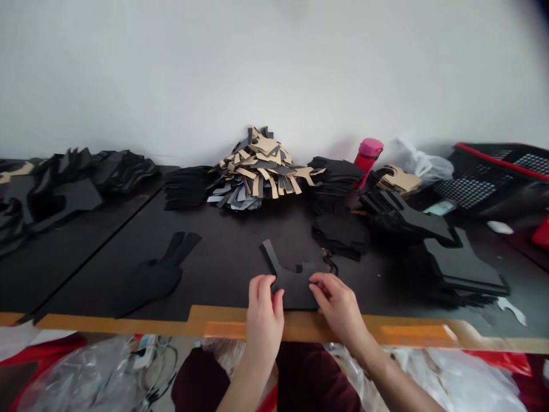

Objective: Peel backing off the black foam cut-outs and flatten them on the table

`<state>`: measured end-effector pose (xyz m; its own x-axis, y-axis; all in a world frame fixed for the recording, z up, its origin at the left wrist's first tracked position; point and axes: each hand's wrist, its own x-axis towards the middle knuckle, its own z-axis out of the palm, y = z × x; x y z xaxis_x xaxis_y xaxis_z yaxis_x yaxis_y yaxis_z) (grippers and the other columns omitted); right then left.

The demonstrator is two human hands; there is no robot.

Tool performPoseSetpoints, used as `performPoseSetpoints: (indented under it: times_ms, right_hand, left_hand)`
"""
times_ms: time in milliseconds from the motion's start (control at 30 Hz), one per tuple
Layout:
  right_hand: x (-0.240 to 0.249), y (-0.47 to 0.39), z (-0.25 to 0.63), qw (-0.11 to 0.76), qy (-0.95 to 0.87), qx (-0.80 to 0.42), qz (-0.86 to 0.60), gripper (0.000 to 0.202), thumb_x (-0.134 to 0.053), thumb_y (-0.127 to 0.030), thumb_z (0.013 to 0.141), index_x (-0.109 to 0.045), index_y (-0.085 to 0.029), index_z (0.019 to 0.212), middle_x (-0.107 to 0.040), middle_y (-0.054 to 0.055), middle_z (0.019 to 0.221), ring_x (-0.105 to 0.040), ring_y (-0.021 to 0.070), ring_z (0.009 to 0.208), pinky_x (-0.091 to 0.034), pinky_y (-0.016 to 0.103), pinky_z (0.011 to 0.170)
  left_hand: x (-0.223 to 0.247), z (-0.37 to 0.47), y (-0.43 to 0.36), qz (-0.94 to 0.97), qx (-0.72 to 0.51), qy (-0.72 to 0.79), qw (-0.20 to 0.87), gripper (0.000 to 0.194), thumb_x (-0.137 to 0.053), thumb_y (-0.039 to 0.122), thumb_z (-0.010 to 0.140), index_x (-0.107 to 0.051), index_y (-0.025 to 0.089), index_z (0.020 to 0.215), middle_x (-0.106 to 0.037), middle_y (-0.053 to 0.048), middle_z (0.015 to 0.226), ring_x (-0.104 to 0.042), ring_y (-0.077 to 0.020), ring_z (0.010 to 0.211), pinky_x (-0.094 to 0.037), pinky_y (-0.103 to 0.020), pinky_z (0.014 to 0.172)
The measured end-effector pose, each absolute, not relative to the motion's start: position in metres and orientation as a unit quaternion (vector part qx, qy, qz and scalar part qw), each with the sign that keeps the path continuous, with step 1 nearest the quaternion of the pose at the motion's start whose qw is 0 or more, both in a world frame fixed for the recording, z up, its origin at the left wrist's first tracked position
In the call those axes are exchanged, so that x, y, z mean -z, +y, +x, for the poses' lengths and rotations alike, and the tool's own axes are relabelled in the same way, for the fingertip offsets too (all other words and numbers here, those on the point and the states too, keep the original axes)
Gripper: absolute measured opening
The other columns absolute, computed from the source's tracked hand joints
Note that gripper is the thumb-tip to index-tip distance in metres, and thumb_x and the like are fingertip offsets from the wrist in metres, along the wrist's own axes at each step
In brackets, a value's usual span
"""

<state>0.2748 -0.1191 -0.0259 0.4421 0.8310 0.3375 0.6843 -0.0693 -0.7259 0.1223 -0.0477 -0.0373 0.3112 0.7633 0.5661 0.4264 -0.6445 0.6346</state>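
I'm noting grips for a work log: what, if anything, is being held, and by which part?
A dark cut-out piece: the left hand pinches its left edge, the right hand its right edge.

A tan-edged black surface (240, 229) carries a heap of tan and grey cut pieces (266, 166). Left of the heap is a black layered stack (185, 187); right of it, a red-rimmed black mesh basket (489, 180); before it, seemingly resting flat, a thin dark-grey cut-out (291, 288).

Pale wall (171, 68) behind black table (235, 234)
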Motion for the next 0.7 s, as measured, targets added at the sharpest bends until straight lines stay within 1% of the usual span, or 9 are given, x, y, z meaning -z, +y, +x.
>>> performPoseSetpoints:
  times_ms: [67,200,400,567,700]
  right_hand:
    - [0.027,-0.1171,0.2749,0.443,-0.519,-0.095,-0.724,0.014,-0.049,-0.023,0.087,-0.061,-0.019,0.092,-0.055,0.002,0.079,-0.055,0.0129,0.067,-0.048,0.023,0.065]
    - [0.0282,-0.1139,0.2767,0.438,-0.519,-0.107,-0.726,0.015,-0.049,-0.023,0.087,-0.062,-0.019,0.093,-0.055,0.003,0.079,-0.056,0.0131,0.068,-0.049,0.022,0.061]
    - [0.0286,-0.1148,0.2779,0.43,-0.523,-0.107,-0.728,0.013,-0.051,-0.021,0.085,-0.063,-0.019,0.09,-0.055,0.002,0.074,-0.054,0.012,0.063,-0.048,0.022,0.06]
    - [0.0295,-0.1169,0.2779,0.422,-0.53,-0.1,-0.728,0.014,-0.05,-0.019,0.085,-0.063,-0.018,0.09,-0.057,0.003,0.075,-0.055,0.013,0.066,-0.045,0.023,0.063]
    - [0.0309,-0.1172,0.2778,0.427,-0.53,-0.101,-0.725,0.014,-0.05,-0.019,0.085,-0.063,-0.018,0.089,-0.057,0.003,0.074,-0.055,0.013,0.065,-0.044,0.023,0.062]
  left_hand:
    - [0.0384,0.1225,-0.0461,0.795,-0.444,0.372,0.182,0.019,-0.048,0.014,0.086,-0.048,0.017,0.105,-0.048,-0.009,0.1,-0.056,-0.016,0.089,-0.05,-0.029,0.076]
    - [0.0414,0.1225,-0.0429,0.806,-0.433,0.364,0.174,0.019,-0.048,0.013,0.086,-0.048,0.016,0.105,-0.048,-0.009,0.101,-0.056,-0.0169,0.092,-0.05,-0.029,0.077]
    - [0.0424,0.1217,-0.0424,0.819,-0.419,0.354,0.167,0.02,-0.047,0.013,0.086,-0.047,0.016,0.106,-0.048,-0.01,0.101,-0.057,-0.0162,0.09,-0.05,-0.028,0.076]
    - [0.0424,0.1211,-0.043,0.825,-0.41,0.353,0.162,0.02,-0.046,0.013,0.087,-0.046,0.018,0.106,-0.049,-0.009,0.1,-0.057,-0.0158,0.088,-0.05,-0.027,0.075]
    - [0.0435,0.1208,-0.0428,0.83,-0.408,0.349,0.153,0.02,-0.045,0.012,0.087,-0.046,0.018,0.106,-0.051,-0.009,0.101,-0.056,-0.0154,0.091,-0.05,-0.026,0.076]
